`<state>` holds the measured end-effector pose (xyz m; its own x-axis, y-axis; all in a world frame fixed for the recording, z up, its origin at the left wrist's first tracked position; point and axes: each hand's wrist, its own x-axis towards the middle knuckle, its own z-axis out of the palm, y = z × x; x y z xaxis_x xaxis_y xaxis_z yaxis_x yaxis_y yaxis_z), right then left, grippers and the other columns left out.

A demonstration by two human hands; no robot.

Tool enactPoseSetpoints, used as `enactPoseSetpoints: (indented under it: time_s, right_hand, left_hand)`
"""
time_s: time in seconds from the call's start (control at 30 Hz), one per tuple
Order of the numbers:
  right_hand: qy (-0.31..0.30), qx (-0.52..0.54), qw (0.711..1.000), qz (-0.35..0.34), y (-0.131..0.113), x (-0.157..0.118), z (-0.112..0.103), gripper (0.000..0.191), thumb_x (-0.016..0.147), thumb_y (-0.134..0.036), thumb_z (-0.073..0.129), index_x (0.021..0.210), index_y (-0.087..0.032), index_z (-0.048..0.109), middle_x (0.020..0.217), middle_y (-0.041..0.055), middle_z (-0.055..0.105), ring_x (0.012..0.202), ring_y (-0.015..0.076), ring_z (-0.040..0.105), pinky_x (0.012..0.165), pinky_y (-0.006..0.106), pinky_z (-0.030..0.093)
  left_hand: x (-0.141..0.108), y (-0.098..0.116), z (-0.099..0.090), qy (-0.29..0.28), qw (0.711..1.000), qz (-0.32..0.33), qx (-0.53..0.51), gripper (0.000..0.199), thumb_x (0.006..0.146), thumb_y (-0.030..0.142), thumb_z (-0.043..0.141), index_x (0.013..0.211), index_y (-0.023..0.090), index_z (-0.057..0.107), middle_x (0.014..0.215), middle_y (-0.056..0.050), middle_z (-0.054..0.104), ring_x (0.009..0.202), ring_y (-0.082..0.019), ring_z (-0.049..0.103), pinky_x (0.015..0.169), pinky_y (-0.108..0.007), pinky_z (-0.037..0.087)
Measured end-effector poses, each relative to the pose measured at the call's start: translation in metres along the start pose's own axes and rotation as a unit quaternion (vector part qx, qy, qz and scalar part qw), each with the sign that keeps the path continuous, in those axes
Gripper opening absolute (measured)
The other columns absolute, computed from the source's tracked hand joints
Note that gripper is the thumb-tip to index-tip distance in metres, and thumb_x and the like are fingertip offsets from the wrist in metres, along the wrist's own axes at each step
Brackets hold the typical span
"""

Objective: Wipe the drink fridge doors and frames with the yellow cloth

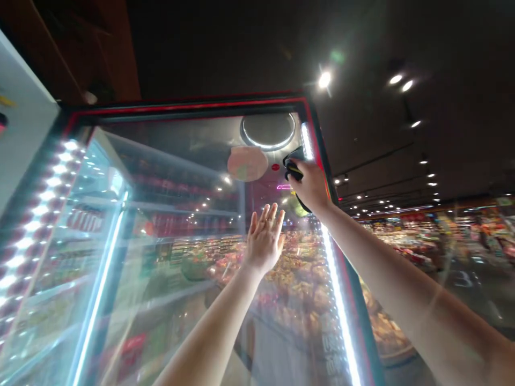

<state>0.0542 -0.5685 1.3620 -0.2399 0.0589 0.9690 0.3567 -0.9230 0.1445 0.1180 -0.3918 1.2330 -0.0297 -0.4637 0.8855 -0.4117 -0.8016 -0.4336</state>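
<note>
A large glass door [189, 105] with a black and red frame and bright light strips fills most of the view. My left hand [263, 244] is raised in front of the glass, fingers stretched out and palm towards it; whether it touches cannot be told. Higher and to the right, my right hand [309, 183] is closed around a bunched black cloth [295, 170] with a yellow edge. The cloth is at the door's upper right, beside the lit strip [306, 140]. A round pinkish patch [247, 163] shows on the glass left of the cloth.
Lit cabinet shelving [60, 289] stands on the left, partly blurred. A white panel [24, 107] rises at the far left. Store displays [410, 236] with goods lie to the right under ceiling spotlights [324, 80]. Reflections cover the glass.
</note>
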Motion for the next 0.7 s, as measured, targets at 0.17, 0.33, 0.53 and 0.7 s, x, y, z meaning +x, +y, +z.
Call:
enactPoseSetpoints:
  time_s: [0.17,0.33,0.53,0.7]
  right_hand:
    - [0.013,-0.144,0.988,0.062,-0.008,0.01,0.047,0.049,0.092,-0.02,0.054,0.139,-0.013,0.062,0.136,0.0208,0.062,0.127,0.0345,0.058,0.111,0.054,0.046]
    - [-0.048,-0.258,0.964,-0.048,-0.012,-0.029,0.049,0.066,0.091,-0.025,0.053,0.154,-0.01,0.045,0.157,0.0206,0.047,0.148,0.0377,0.037,0.12,0.059,0.035]
    - [-0.096,-0.248,0.964,0.011,0.004,0.016,0.046,0.061,0.096,-0.014,0.042,0.157,-0.019,0.044,0.156,0.0118,0.053,0.139,0.0301,0.053,0.11,0.043,0.051]
    - [-0.074,-0.243,0.955,0.151,-0.011,0.088,0.084,0.077,0.094,-0.017,0.049,0.164,-0.004,0.018,0.139,0.0242,0.064,0.12,0.0368,0.067,0.098,0.048,0.056]
  left_hand:
    - [0.024,-0.027,0.001,0.0,0.999,0.016,-0.043,0.062,0.101,0.04,0.054,0.158,0.023,0.04,0.169,-0.008,0.032,0.159,-0.028,0.024,0.131,-0.057,0.016]
    - [0.019,-0.034,0.0,0.007,0.996,0.033,-0.079,0.063,0.1,0.037,0.057,0.159,0.021,0.039,0.169,-0.008,0.031,0.159,-0.026,0.023,0.131,-0.053,0.019]
    - [0.023,-0.032,-0.003,-0.007,0.994,0.031,-0.1,0.063,0.1,0.039,0.057,0.157,0.018,0.042,0.168,-0.009,0.031,0.158,-0.028,0.025,0.13,-0.054,0.022]
    - [0.019,-0.05,-0.003,0.01,0.995,0.019,-0.099,0.059,0.104,0.04,0.047,0.156,0.013,0.044,0.167,-0.013,0.033,0.157,-0.026,0.028,0.13,-0.049,0.026]
